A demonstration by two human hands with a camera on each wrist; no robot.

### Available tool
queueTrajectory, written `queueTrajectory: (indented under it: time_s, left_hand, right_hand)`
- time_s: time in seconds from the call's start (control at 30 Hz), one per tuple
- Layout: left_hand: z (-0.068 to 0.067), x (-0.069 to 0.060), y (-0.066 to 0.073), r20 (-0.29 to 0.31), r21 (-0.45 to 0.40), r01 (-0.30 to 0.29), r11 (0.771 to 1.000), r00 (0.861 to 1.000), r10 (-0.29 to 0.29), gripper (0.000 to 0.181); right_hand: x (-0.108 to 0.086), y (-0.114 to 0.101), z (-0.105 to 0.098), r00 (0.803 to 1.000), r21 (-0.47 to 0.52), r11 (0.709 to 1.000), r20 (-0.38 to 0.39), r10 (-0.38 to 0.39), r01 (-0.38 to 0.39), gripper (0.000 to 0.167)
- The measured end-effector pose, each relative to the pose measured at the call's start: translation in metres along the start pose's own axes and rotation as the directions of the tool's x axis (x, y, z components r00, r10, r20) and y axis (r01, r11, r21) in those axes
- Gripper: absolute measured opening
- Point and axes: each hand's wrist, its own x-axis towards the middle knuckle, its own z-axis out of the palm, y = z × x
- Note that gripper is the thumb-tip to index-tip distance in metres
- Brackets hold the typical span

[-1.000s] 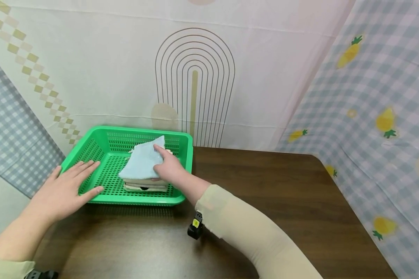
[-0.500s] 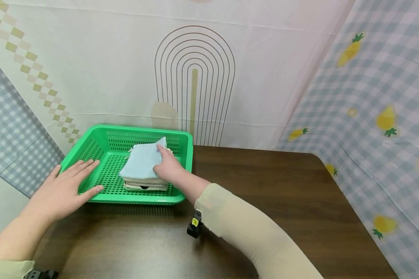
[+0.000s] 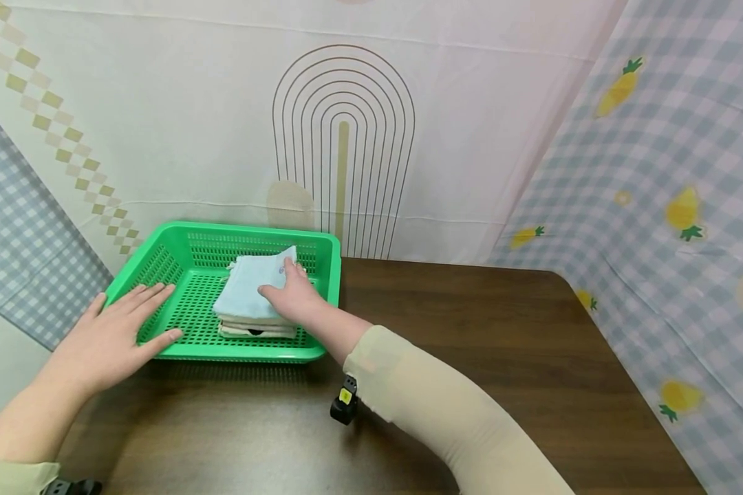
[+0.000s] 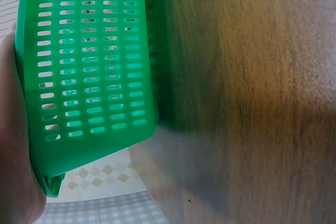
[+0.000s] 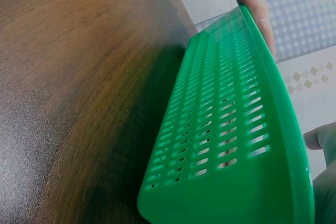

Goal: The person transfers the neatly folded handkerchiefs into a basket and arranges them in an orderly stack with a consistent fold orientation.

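In the head view a green perforated plastic basket (image 3: 241, 354) stands at the back left of the table. A light blue cloth (image 3: 248, 285) tops a stack of folded cream cloths (image 3: 256, 326) in its right half. Reaching over the basket's right front corner, my right hand (image 3: 297, 295) rests on the blue cloth's right side, thumb extended; the undersides of the fingers are hidden. My left hand (image 3: 111, 337) lies across the left front rim with straight, spread fingers. Both wrist views show mostly the basket's outer wall (image 4: 89, 77), with the left hand (image 4: 13, 145) at the edge.
The dark brown wooden table (image 3: 458, 330) extends to the right and front of the basket. A white patterned cloth (image 3: 223, 103) hangs behind it, close to the basket's back rim. Blue checked fabric (image 3: 644, 240) hangs along the right side.
My right thumb has moved left over the blue cloth, and the cloth's far right corner has shifted slightly. It now lies squarer on the stack. My left hand has stayed put.
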Motion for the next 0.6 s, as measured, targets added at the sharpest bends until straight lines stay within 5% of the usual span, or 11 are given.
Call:
queueTrajectory:
  time_s: [0.6]
  left_hand:
    - [0.0011, 0.0007, -0.0018, -0.017, 0.003, -0.013, 1.0, 1.0, 0.013, 0.087]
  right_hand:
    - [-0.0046, -0.0034, -0.0025, 0.998, 0.059, 0.997, -0.02, 0.055, -0.054, 0.083]
